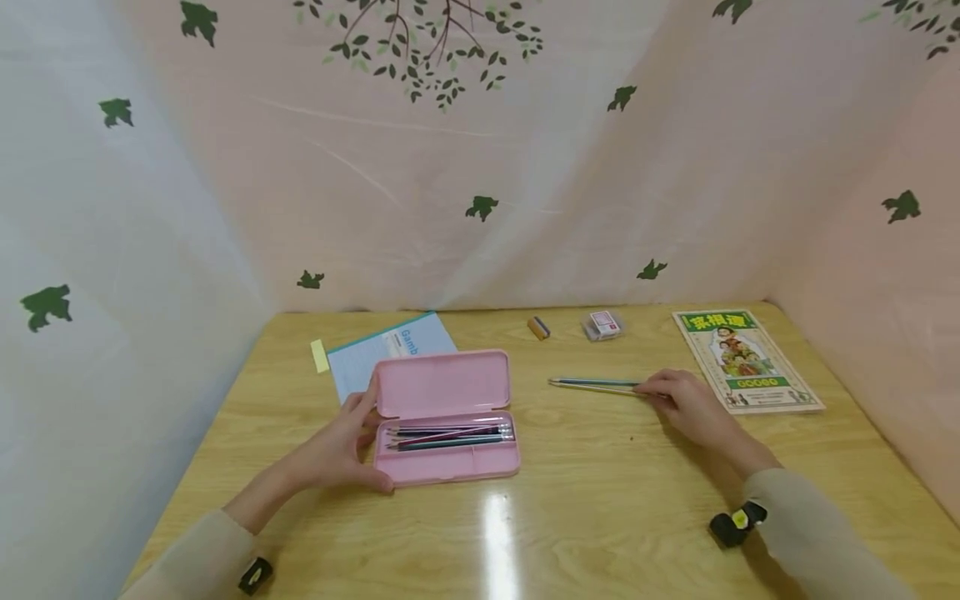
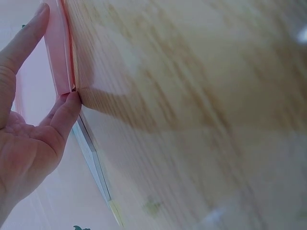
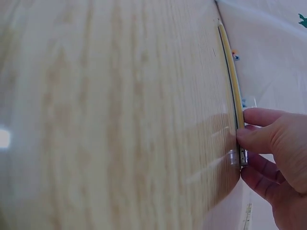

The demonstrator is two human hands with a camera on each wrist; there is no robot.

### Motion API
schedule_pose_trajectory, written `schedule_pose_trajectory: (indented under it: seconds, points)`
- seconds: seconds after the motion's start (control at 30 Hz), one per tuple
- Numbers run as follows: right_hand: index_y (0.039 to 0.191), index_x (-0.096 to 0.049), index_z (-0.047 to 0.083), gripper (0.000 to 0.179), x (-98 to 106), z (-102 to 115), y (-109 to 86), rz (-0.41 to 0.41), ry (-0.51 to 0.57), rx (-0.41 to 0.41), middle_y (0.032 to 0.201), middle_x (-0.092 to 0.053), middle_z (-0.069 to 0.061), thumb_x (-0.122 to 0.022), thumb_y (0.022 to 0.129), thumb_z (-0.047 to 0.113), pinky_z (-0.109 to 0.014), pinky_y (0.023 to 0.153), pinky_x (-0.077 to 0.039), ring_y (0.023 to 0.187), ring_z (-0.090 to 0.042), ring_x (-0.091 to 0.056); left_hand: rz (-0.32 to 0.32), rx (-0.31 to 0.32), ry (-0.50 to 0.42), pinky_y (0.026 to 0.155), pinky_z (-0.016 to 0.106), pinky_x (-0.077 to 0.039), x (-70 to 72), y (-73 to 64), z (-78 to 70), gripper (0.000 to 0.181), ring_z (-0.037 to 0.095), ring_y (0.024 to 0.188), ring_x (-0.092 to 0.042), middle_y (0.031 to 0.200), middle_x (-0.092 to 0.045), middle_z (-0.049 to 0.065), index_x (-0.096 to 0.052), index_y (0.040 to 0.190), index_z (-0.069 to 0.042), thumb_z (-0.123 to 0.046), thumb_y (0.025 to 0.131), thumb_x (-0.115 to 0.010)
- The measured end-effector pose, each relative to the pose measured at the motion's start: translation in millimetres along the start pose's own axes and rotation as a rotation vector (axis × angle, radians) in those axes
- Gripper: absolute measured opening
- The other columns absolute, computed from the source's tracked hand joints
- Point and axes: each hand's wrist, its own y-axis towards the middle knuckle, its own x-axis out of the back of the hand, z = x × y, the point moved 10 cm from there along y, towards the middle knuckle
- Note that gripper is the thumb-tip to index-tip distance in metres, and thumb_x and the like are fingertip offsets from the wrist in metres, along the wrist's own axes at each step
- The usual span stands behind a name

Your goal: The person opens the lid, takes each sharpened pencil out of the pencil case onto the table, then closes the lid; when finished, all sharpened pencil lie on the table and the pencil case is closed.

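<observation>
An open pink pencil case (image 1: 442, 479) lies on the table with its lid (image 1: 444, 385) tipped back. Several pencils (image 1: 448, 435) rest in its long compartment. My left hand (image 1: 341, 446) grips the case's left end, thumb at the front corner and fingers near the hinge; the left wrist view shows the thumb (image 2: 24, 40) along the pink side. On the right, my right hand (image 1: 693, 408) pinches two pencils by their rear ends, one dark teal and one yellow (image 3: 231, 67). Their points face left, toward the case, and they lie close over the tabletop.
Behind the case lies a light blue notebook (image 1: 360, 358), partly covered by the lid, beside a yellow sticky strip (image 1: 319, 356). A small brown-and-blue block (image 1: 538, 327) and a clear small box (image 1: 602, 325) stand at the back. An illustrated booklet (image 1: 742, 358) lies at right.
</observation>
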Motion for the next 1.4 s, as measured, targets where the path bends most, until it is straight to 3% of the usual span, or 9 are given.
schedule_pose_trajectory:
  seconds: [0.37,0.57,0.73,0.97,1.07,1.4]
  points:
    - [0.106,-0.078,0.004,0.028,-1.3,-4.7,2.2,0.040,0.037,-0.066,0.097,-0.071,-0.008,-0.072,0.085,-0.014,-0.050,0.077,-0.058,0.091,-0.030,-0.067,-0.005,0.008,0.002,0.108,0.050,-0.043,5.1,-3.2,2.0,0.146,0.035,0.127,-0.052,0.145,-0.027,0.018,0.013,0.162,-0.021,-0.035,0.067,-0.097]
    - [0.104,-0.078,0.004,0.029,0.0,-2.3,0.4,0.019,0.037,-0.052,0.095,-0.071,-0.006,-0.072,0.084,-0.015,-0.048,0.075,-0.059,0.089,-0.027,-0.067,0.003,0.033,0.005,0.109,0.048,-0.043,4.0,-5.8,3.6,0.145,0.033,0.127,-0.051,0.146,-0.027,0.017,0.013,0.162,-0.024,-0.036,0.068,-0.096]
    - [0.103,-0.078,0.003,0.028,7.5,0.2,2.4,-0.018,0.008,-0.037,0.095,-0.072,-0.007,-0.074,0.083,-0.015,-0.049,0.075,-0.059,0.087,-0.028,-0.068,-0.003,0.016,0.007,0.108,0.049,-0.043,3.8,-4.0,1.4,0.146,0.032,0.127,-0.052,0.145,-0.027,0.016,0.013,0.162,-0.023,-0.035,0.067,-0.097]
    - [0.114,-0.075,0.001,0.030,15.4,7.8,12.5,0.021,0.026,-0.091,0.101,-0.072,-0.010,-0.073,0.087,-0.011,-0.047,0.076,-0.060,0.091,-0.029,-0.069,0.003,0.029,-0.003,0.109,0.047,-0.043,1.3,-3.2,1.3,0.147,0.032,0.127,-0.052,0.147,-0.027,0.016,0.014,0.162,-0.025,-0.035,0.066,-0.097]
    - [0.117,-0.073,0.000,0.031,21.3,20.5,20.6,0.013,0.048,-0.077,0.103,-0.071,-0.011,-0.073,0.088,-0.008,-0.047,0.075,-0.061,0.091,-0.028,-0.070,0.002,0.033,-0.004,0.109,0.047,-0.042,0.8,-2.7,1.9,0.146,0.032,0.128,-0.051,0.147,-0.026,0.015,0.013,0.162,-0.026,-0.036,0.067,-0.097]
    - [0.124,-0.070,0.002,0.040,30.7,96.1,54.6,-0.074,0.131,0.116,0.111,-0.072,-0.010,-0.078,0.085,-0.003,-0.046,0.074,-0.061,0.094,-0.027,-0.069,0.003,0.021,0.011,0.108,0.047,-0.043,1.1,-1.4,2.2,0.146,0.032,0.127,-0.052,0.145,-0.028,0.016,0.013,0.162,-0.023,-0.037,0.066,-0.097]
